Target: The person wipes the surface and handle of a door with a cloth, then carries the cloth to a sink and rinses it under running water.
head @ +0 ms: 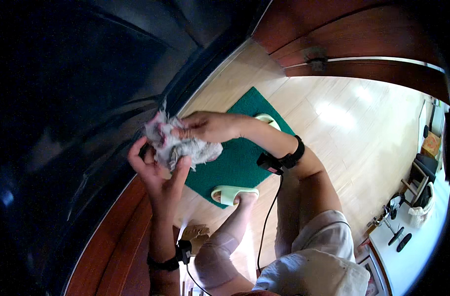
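Observation:
A crumpled white and pinkish cloth (190, 150) with frayed edges is bunched between my two hands. My left hand (160, 174) cups it from below, the thumb pressed on its near side and the fingers curled around the left. From above and to the right, my right hand (210, 127) grips the upper part of the same cloth, its fingertips partly hidden in the folds. Both hands are close to a dark glossy panel (110, 70) on the left; whether the cloth touches it I cannot tell.
Under me lies a green mat (236, 159), where my feet stand in pale slippers (234, 195). Black cables (270, 225) hang from the wrist-worn devices. Reddish-brown wooden panels (339, 33) are at the upper right. A white table (402, 255) holding several objects stands at the right.

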`<action>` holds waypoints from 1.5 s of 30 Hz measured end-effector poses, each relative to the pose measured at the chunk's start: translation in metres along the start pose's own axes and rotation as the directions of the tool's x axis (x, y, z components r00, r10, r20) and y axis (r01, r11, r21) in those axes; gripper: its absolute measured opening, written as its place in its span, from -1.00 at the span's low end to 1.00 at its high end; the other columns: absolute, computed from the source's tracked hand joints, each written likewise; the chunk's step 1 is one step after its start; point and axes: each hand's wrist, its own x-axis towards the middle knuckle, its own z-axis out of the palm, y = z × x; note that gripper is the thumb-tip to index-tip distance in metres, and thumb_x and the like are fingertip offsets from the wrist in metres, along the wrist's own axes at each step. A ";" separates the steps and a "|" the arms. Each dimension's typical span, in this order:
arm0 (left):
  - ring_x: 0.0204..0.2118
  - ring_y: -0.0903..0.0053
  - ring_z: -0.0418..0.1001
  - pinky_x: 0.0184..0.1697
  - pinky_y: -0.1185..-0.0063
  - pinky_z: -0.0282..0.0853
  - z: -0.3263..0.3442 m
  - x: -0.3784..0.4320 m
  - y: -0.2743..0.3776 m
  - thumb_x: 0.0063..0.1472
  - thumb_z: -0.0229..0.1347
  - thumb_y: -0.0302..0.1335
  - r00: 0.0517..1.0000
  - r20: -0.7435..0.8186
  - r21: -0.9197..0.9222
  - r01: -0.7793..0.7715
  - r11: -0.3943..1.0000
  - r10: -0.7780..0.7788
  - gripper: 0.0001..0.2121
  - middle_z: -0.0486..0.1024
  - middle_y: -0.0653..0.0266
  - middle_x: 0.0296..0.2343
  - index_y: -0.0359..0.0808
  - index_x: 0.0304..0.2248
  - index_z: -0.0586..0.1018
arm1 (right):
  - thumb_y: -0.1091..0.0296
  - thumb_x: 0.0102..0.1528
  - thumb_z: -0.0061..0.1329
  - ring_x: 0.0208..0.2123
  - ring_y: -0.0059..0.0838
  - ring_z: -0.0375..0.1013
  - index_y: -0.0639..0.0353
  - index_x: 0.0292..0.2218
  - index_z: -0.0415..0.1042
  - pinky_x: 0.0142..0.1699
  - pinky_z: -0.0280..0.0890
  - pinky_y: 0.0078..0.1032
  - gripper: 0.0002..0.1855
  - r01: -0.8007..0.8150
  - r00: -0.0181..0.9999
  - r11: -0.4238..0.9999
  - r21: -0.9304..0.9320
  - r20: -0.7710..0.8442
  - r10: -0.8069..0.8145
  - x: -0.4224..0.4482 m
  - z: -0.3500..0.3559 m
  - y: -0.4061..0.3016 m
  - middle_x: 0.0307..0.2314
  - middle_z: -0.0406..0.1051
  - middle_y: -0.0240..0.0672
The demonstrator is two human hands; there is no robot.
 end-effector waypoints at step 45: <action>-0.29 0.32 0.45 -0.18 0.49 0.38 0.221 -0.423 0.576 0.14 0.08 -0.56 0.604 0.588 0.256 -0.770 0.584 0.538 -0.92 0.43 0.16 -0.35 -0.39 -0.35 0.51 | 0.20 0.26 -0.13 -0.48 -0.70 0.37 0.24 -0.20 0.45 -0.38 0.30 -0.65 -0.72 0.422 -0.400 0.793 -0.439 -0.875 -0.272 -0.850 0.264 -0.380 -0.43 0.45 -0.43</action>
